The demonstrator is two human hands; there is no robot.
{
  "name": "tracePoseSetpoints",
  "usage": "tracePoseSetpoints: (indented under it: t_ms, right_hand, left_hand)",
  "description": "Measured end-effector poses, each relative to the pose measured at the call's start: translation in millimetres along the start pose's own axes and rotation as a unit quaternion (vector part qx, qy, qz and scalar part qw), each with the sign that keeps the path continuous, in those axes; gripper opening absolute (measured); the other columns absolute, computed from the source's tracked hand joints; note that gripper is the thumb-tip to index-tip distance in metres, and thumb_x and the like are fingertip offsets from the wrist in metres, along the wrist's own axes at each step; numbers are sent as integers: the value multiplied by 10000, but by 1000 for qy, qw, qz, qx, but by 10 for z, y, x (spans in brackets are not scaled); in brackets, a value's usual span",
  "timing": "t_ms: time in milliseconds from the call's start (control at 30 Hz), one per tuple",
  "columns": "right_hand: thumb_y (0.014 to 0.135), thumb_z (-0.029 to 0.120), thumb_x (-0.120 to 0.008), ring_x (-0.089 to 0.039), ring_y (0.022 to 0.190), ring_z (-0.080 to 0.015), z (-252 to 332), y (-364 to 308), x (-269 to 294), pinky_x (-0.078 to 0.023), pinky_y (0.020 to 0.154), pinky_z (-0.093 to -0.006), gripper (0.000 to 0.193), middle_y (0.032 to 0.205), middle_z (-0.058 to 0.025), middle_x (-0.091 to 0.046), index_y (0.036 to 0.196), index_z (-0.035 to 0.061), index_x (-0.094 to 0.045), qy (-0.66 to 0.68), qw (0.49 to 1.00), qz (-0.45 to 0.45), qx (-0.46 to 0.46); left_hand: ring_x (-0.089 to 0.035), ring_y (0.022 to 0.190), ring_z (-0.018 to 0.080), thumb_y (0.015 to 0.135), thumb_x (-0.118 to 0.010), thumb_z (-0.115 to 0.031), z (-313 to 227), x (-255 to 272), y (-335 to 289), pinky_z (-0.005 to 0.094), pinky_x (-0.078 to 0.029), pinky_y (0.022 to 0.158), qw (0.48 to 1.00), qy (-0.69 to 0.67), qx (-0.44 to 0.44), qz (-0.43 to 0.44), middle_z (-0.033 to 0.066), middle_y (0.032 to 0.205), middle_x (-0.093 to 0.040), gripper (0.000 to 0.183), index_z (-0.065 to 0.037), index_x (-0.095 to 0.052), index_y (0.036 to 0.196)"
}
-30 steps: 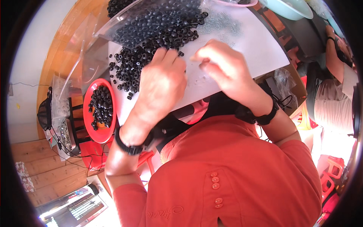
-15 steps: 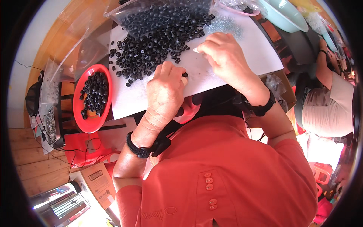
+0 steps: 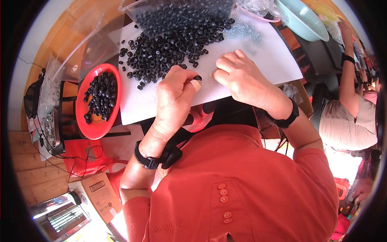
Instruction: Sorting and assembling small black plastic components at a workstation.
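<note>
Between the thumb and fingertips of my left hand [image 3: 174, 90] is a small rounded black plastic piece [image 3: 197, 78]. The thumb has a pale covering at its tip. My right hand [image 3: 246, 78] hovers just to the right, fingers curled into a pinch; what they hold, if anything, is too small to make out. Beyond my left hand spreads a heap of small black plastic pieces [image 3: 161, 54], some round, some ring-like with holes. Small clear glinting pieces [image 3: 250, 34] lie scattered past my right hand. All this rests on a white board [image 3: 278, 68].
A clear plastic bin [image 3: 181, 18] of black pieces stands at the back. To the left, a red oval dish [image 3: 80, 117] holds more of them. A pale green basin [image 3: 296, 18] and a bag sit at the back right. Another person's arm [image 3: 347, 76] shows at far right.
My right hand has come down and nearer to my body, its fingers curling in more. My left hand has stayed almost in place, still pinching the black piece.
</note>
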State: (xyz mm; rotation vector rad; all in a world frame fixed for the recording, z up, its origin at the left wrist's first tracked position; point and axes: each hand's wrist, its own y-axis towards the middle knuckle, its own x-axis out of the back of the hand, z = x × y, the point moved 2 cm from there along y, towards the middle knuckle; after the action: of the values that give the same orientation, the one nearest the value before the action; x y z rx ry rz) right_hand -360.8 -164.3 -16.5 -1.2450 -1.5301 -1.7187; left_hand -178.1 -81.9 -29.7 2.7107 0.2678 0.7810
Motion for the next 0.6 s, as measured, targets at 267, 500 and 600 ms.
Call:
tracePoseSetpoints:
  t_ms: [267, 500, 600]
  right_hand:
    - [773, 109, -593, -524, 883, -233, -9, -12, 55, -378, 798, -359, 25, 843, -40, -523, 764, 85, -588, 12, 1000, 17, 4]
    - [741, 64, -615, -538, 889, -234, -47, -66, -28, -386, 788, -365, 47, 850, -42, -519, 773, 84, -588, 67, 997, -30, -27]
    - [740, 63, -614, -540, 890, -237, -21, -38, -15, -390, 795, -367, 50, 862, -44, -522, 775, 78, -583, 62, 998, -7, -15]
  left_hand:
    - [-610, 728, 116, 903, -658, -64, -49, 100, 9, 232, -468, 595, 931, -288, 221, 33, 86, 885, -682, 180, 41, -673, 1048]
    - [-606, 628, 147, 900, -634, -32, 2, 104, 40, 259, -505, 533, 870, -424, 249, 24, 155, 903, -698, 172, 84, -638, 1026]
    - [-621, 661, 175, 885, -636, -26, 41, 91, 42, 265, -511, 541, 843, -482, 240, 23, 173, 897, -689, 193, 96, -624, 1034]
